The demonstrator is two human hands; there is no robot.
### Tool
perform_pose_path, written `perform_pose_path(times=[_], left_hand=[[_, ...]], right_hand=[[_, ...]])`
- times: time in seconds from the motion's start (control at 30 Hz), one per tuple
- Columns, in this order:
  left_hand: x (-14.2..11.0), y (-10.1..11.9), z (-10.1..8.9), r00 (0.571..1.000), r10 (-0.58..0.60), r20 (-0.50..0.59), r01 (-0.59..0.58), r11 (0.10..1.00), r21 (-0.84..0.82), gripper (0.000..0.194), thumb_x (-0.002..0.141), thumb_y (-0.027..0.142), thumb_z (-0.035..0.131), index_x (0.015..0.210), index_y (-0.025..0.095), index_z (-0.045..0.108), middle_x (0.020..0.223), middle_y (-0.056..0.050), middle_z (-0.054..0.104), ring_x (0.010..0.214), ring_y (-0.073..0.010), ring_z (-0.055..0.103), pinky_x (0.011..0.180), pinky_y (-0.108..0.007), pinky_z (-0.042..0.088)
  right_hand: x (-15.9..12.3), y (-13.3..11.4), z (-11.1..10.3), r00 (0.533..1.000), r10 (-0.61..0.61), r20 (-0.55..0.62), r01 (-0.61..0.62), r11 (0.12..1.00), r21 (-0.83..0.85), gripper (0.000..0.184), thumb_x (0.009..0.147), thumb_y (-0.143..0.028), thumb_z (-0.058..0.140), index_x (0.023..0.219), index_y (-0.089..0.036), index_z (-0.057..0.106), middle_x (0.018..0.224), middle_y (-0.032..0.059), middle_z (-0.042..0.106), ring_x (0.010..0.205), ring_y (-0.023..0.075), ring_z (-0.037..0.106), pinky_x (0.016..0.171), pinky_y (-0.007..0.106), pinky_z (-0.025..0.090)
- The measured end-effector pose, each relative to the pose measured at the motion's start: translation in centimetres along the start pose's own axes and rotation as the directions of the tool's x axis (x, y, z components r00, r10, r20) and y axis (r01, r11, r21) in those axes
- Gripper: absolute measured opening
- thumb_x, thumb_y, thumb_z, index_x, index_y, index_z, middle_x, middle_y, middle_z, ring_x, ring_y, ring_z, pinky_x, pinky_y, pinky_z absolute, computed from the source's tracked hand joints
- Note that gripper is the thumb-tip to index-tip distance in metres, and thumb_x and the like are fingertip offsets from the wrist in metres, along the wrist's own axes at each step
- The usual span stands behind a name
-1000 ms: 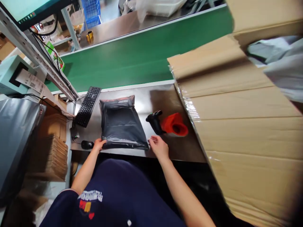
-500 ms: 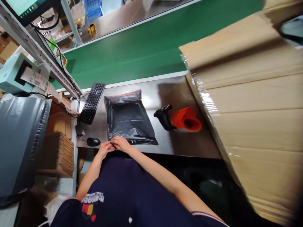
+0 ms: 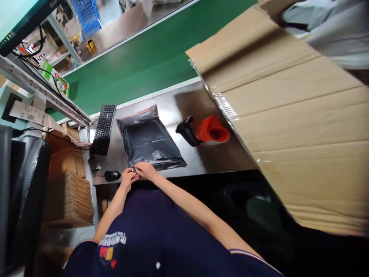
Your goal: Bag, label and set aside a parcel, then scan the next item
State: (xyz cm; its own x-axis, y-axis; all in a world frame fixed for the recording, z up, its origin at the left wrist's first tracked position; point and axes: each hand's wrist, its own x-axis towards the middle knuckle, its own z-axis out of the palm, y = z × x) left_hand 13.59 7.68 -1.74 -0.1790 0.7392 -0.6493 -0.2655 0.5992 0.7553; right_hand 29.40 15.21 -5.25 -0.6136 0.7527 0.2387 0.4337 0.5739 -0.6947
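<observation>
A dark grey plastic mailer bag [image 3: 148,142] lies flat on the steel worktable [image 3: 178,104]. Both my hands meet at its near left corner. My left hand [image 3: 127,178] and my right hand [image 3: 146,169] pinch the bag's near edge with fingers closed, touching each other. A small shiny strip shows between the fingertips. To the right of the bag, a black handheld scanner [image 3: 186,130] rests in its orange holder [image 3: 212,130].
A black keyboard [image 3: 103,129] and mouse [image 3: 112,175] lie left of the bag. A large cardboard box [image 3: 288,107] fills the right side. A green conveyor belt [image 3: 138,65] runs behind the table. Flat cartons [image 3: 67,196] are stacked at the left, and a label printer's paper [image 3: 27,112] sits above them.
My right hand moved left from the bag's near right corner to join my left hand at the near left corner. The camera view tilted and shifted.
</observation>
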Motion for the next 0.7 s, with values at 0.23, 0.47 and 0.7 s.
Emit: perform_pose_path(times=[0.23,0.47,0.7], left_hand=[[-0.1,-0.6,0.6,0.998,0.051,-0.039,-0.048,0.996,0.078,0.056,0.061,0.042,0.093,0.098,0.021,0.056,0.066,0.002,0.071,0.066,-0.0172,0.072,0.080,-0.034,0.059],[0.3,-0.2,1.2,0.990,0.111,-0.083,-0.102,0.989,0.107,0.040,0.065,0.034,0.089,0.088,0.021,0.059,0.057,0.005,0.065,0.058,-0.0145,0.066,0.076,-0.032,0.057],[-0.9,-0.8,2.0,0.990,0.112,-0.089,-0.110,0.994,0.017,0.056,0.054,0.050,0.097,0.084,0.019,0.061,0.064,0.001,0.069,0.065,-0.0177,0.072,0.075,-0.033,0.059]], right_hand=[[-0.8,0.0,-1.7,0.999,-0.014,0.028,0.013,0.999,0.050,0.013,0.096,-0.027,0.064,0.095,-0.021,0.076,0.095,0.0077,0.076,0.093,0.0224,0.068,0.083,0.032,0.054],[0.5,-0.5,-1.3,0.998,-0.042,0.056,0.039,0.997,0.063,0.021,0.099,-0.022,0.058,0.085,-0.018,0.072,0.086,0.0090,0.070,0.085,0.0215,0.062,0.079,0.032,0.050],[-0.5,0.6,-2.1,0.999,-0.039,0.022,0.035,0.987,0.155,0.017,0.100,-0.023,0.057,0.097,-0.018,0.073,0.099,0.0106,0.074,0.095,0.0232,0.067,0.089,0.036,0.056]])
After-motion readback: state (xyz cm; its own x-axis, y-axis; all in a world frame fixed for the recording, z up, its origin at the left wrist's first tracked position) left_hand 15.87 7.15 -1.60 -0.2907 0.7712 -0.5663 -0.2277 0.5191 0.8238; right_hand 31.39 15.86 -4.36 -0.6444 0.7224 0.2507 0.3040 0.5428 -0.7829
